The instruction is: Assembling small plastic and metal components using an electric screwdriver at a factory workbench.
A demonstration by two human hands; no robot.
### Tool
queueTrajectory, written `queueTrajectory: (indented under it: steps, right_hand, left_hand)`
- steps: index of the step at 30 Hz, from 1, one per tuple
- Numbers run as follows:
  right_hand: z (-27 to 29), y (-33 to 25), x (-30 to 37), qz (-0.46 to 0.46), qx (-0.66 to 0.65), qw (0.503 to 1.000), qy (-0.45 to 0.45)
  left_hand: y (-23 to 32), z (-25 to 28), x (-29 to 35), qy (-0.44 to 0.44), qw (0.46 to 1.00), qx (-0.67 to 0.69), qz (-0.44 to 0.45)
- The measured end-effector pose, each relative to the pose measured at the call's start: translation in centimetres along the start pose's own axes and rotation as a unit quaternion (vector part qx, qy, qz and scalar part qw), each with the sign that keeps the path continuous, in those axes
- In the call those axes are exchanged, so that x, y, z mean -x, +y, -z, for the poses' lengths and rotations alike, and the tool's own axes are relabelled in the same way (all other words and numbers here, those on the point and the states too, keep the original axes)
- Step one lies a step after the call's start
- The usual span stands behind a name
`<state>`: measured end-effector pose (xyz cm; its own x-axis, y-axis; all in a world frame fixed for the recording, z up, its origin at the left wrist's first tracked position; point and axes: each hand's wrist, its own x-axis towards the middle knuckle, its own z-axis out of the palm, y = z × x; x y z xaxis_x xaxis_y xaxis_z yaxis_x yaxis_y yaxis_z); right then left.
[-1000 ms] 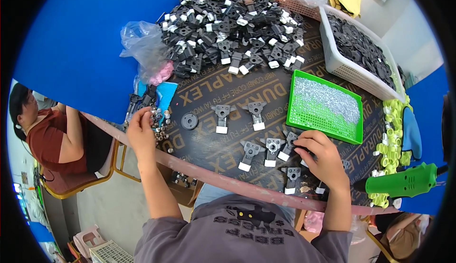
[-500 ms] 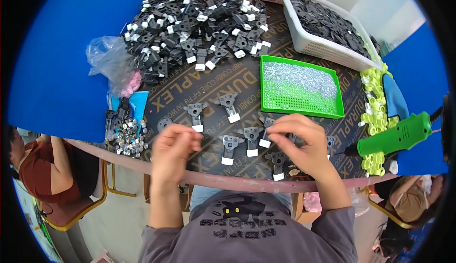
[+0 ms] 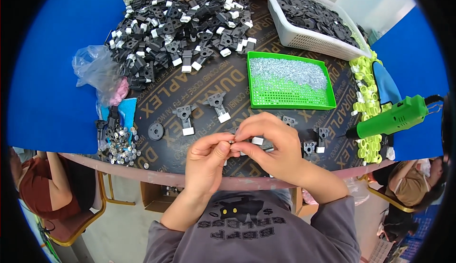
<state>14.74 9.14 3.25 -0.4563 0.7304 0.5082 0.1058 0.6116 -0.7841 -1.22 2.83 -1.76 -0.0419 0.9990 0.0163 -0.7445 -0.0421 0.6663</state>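
My left hand and my right hand meet fingertip to fingertip above the near part of the table. Both are closed in a pinch around a small shiny metal piece, too small and covered to make out fully. Behind my right hand lie black plastic parts with white ends, mostly hidden. Two more such parts, a left one and a right one, lie beyond my left hand. A round black disc lies flat to its left.
A heap of black-and-white parts fills the far left. Farther right stand a green tray of small silver pieces and a white basket of black discs. Yellow-green rings lie beside a green power screwdriver; silver caps lie left.
My hands have come together from apart and now pinch the small metal piece between them. The black disc is fully uncovered. The whole view has shifted slightly.
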Motion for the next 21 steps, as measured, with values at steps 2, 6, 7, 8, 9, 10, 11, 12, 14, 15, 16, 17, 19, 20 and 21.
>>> queueTrajectory:
  steps: [2, 6, 7, 8, 9, 10, 11, 12, 14, 15, 16, 17, 19, 20, 21]
  right_hand:
    - [-0.3, 0.1, 0.0, 0.038, 0.032, 0.999, 0.009]
    - [-0.7, 0.1, -0.3, 0.038, 0.021, 0.999, 0.007]
    - [-0.8, 0.2, -0.6, 0.041, 0.026, 0.999, -0.001]
    - [-0.7, 0.1, -0.9, -0.003, 0.012, 1.0, -0.004]
    - [-0.7, 0.2, -1.3, -0.047, -0.002, 0.999, -0.007]
    - [-0.9, 1.2, -1.5, -0.1, -0.053, 0.993, 0.02]
    - [-0.7, 1.4, -2.4, -0.187, -0.031, 0.982, 0.011]
    - [-0.8, 2.5, -3.5, -0.188, -0.018, 0.982, 0.023]
    - [-1.7, 4.5, -4.8, -0.194, 0.087, 0.977, -0.018]
    - [-2.3, 4.9, -5.5, -0.211, 0.119, 0.969, -0.046]
    - [-3.0, 5.5, -5.7, -0.196, 0.126, 0.971, -0.058]
    - [-3.6, 5.9, -6.0, -0.182, 0.132, 0.972, -0.07]
    - [-4.0, 6.5, -6.3, -0.203, 0.136, 0.966, -0.086]
    - [-4.2, 7.2, -6.2, -0.186, 0.159, 0.966, -0.089]
    - [-4.3, 7.8, -6.1, -0.169, 0.181, 0.964, -0.092]
  left_hand:
    - [-0.1, -0.1, 0.1, 0.01, 1.0, -0.024, -0.017]
    - [0.2, 0.0, 0.2, 0.032, 0.996, -0.071, -0.032]
    - [0.3, 0.2, 0.0, 0.032, 0.996, -0.07, -0.034]
    - [0.6, 0.4, -0.1, 0.048, 0.996, -0.065, -0.034]
    - [0.8, 0.6, -0.3, 0.064, 0.996, -0.059, -0.034]
    - [1.2, 1.1, -0.6, 0.084, 0.994, -0.067, -0.032]
    - [1.4, 2.0, -0.9, 0.112, 0.993, -0.035, -0.011]
    - [1.6, 3.0, -1.1, 0.139, 0.99, -0.004, 0.009]
    - [2.1, 3.9, -1.1, 0.135, 0.99, 0.017, 0.032]
    - [2.1, 4.3, -0.9, 0.128, 0.99, 0.038, 0.046]
    - [2.0, 4.6, -0.7, 0.121, 0.989, 0.059, 0.06]
    - [2.0, 4.7, -0.5, 0.116, 0.989, 0.066, 0.068]
    - [1.9, 4.4, -0.1, 0.123, 0.987, 0.064, 0.078]
    - [2.0, 4.3, 0.0, 0.132, 0.985, 0.063, 0.088]
    - [1.9, 4.7, 0.1, 0.114, 0.986, 0.077, 0.092]
